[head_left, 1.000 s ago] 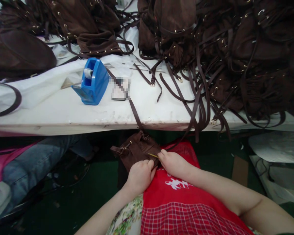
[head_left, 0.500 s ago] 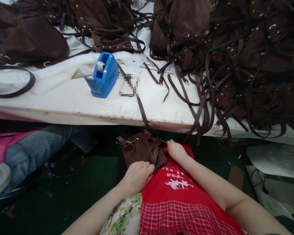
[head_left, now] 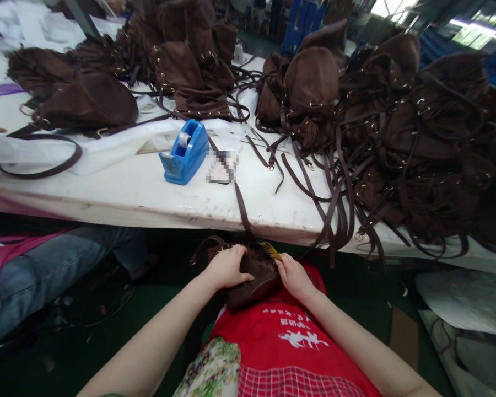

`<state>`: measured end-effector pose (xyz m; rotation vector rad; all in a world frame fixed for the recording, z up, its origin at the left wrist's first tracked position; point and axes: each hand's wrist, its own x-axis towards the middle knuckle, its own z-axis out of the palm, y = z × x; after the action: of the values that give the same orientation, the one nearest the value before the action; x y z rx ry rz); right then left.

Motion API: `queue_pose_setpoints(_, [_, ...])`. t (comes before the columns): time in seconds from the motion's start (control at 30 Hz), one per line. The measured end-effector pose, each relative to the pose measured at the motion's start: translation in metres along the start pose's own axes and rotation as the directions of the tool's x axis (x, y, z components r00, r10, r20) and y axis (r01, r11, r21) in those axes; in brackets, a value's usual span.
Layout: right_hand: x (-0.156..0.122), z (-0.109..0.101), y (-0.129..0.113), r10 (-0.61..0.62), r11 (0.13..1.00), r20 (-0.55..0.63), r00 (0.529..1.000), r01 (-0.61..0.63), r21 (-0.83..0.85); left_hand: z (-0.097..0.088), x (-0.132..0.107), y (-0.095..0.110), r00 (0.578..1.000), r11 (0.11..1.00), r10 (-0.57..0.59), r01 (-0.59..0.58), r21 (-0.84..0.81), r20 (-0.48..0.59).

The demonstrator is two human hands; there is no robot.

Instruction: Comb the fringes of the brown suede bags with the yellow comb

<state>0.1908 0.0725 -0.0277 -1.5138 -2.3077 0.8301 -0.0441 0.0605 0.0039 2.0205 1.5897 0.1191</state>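
Note:
A dark brown suede bag [head_left: 256, 284] lies at my lap against the red apron, below the table edge. My left hand [head_left: 228, 267] grips its top side, thumb apart from the fingers, part of the grip hidden behind the bag. In my right hand [head_left: 294, 275] is a yellow comb [head_left: 270, 251], its dark-looking teeth over the bag's right part. A brown strap [head_left: 242, 207] runs from the bag up onto the white table.
On the white table [head_left: 149, 201] stands a blue tape dispenser [head_left: 186, 151]. Piles of brown bags [head_left: 314, 77] with loose straps [head_left: 343, 204] fill the back and right, some straps hanging over the edge. Another person's jeans-clad leg [head_left: 66, 275] is at left.
My view has tilted up. My left hand has moved farther up over the bag, which now lies turned with a smooth side showing. The comb now shows its toothed face.

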Motion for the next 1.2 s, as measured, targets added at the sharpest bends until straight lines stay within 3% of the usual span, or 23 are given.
queue_pose_setpoints(0.07, [0.003,-0.006,0.010,0.151,0.970,0.078,0.986,-0.163,0.178,0.008,0.009,-0.005,0.993,1.000,-0.006,0.007,-0.005,0.116])
queue_pose_setpoints(0.1, [0.004,-0.012,0.016,0.222,0.923,0.175,0.959,-0.264,0.279,0.013,0.011,-0.006,0.990,1.000,-0.009,0.009,0.004,0.138])
queue_pose_setpoints(0.17, [0.001,-0.032,0.031,0.270,0.792,0.397,0.877,-0.437,0.427,0.021,0.010,-0.008,0.992,0.999,-0.025,0.021,0.037,0.120])
queue_pose_setpoints(0.23, [-0.005,-0.055,0.044,0.252,0.702,0.476,0.842,-0.498,0.509,0.028,0.006,-0.008,0.996,0.996,-0.065,0.061,0.069,0.059])
queue_pose_setpoints(0.33, [-0.007,-0.075,0.045,0.243,0.720,0.291,0.925,-0.373,0.585,0.037,-0.006,-0.002,0.993,0.990,-0.121,0.122,0.072,-0.014])
queue_pose_setpoints(0.43, [0.006,-0.060,0.024,0.000,0.850,0.210,0.978,-0.110,0.515,0.043,-0.018,0.005,0.990,0.990,-0.132,0.134,0.041,-0.056])
queue_pose_setpoints(0.53, [0.023,-0.022,-0.003,-0.299,0.904,0.316,0.900,0.161,0.396,0.048,-0.029,0.007,0.986,0.989,-0.145,0.146,0.009,-0.086])
queue_pose_setpoints(0.6, [0.029,0.006,-0.014,-0.307,0.921,0.375,0.875,0.173,0.350,0.048,-0.038,0.004,0.981,0.985,-0.172,0.171,-0.019,-0.093])
queue_pose_setpoints(0.63, [0.031,0.018,-0.017,-0.257,0.935,0.389,0.885,0.126,0.333,0.045,-0.044,0.004,0.977,0.982,-0.190,0.187,-0.041,-0.092])
queue_pose_setpoints(0.7, [0.032,0.035,-0.020,-0.135,0.951,0.395,0.908,0.007,0.310,0.034,-0.059,0.007,0.967,0.970,-0.224,0.209,-0.124,-0.123])
queue_pose_setpoints(0.77, [0.033,0.039,-0.025,-0.070,0.948,0.381,0.922,-0.057,0.312,0.015,-0.080,0.020,0.955,0.957,-0.196,0.137,-0.256,-0.223])
queue_pose_setpoints(0.9, [0.037,0.017,-0.057,-0.099,0.881,0.262,0.960,-0.038,0.471,-0.039,-0.122,0.061,0.919,0.885,0.082,-0.245,-0.397,-0.385])
queue_pose_setpoints(0.97, [0.036,0.000,-0.083,-0.173,0.805,0.205,0.963,0.018,0.593,-0.066,-0.133,0.071,0.855,0.914,0.049,-0.247,-0.322,-0.517])
queue_pose_setpoints(1.03, [0.031,-0.014,-0.110,-0.286,0.709,0.210,0.935,0.059,0.703,-0.092,-0.135,0.065,0.784,0.954,-0.063,-0.134,-0.269,-0.617])
queue_pose_setpoints(1.07, [0.027,-0.018,-0.121,-0.352,0.662,0.232,0.907,0.066,0.747,-0.103,-0.133,0.058,0.787,0.955,-0.105,-0.089,-0.281,-0.608])
queue_pose_setpoints(1.1, [0.021,-0.021,-0.130,-0.423,0.622,0.260,0.868,0.069,0.780,-0.113,-0.130,0.049,0.825,0.944,-0.127,-0.069,-0.322,-0.550])
queue_pose_setpoints(1.17, [0.009,-0.023,-0.142,-0.565,0.576,0.325,0.758,0.081,0.813,-0.126,-0.120,0.032,0.945,0.876,-0.091,-0.075,-0.476,-0.315])
queue_pose_setpoints(1.2, [0.002,-0.023,-0.144,-0.627,0.571,0.354,0.694,0.100,0.815,-0.127,-0.115,0.025,0.986,0.816,-0.033,-0.069,-0.574,-0.166])
